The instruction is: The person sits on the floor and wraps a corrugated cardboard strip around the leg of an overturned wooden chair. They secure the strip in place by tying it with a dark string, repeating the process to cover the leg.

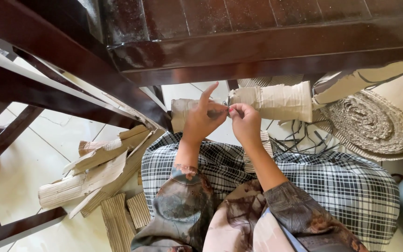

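Table: dark wooden frame (267, 42) overhead, its edge just above your hands.
Lap: checked cloth (332, 182) spread over your knees, under both forearms.
Coil: round spiral of corrugated cardboard (374, 123) on the floor to your right.
Scraps: torn cardboard pieces (99, 172) piled on the tiles to your left.
Roll: corrugated cardboard roll (276, 100) held level in front of you, below the table edge.
Left hand: your left hand (201, 119) pinches the roll's middle, forefinger raised.
Right hand: your right hand (244, 122) grips the roll just beside the left, fingertips nearly touching.
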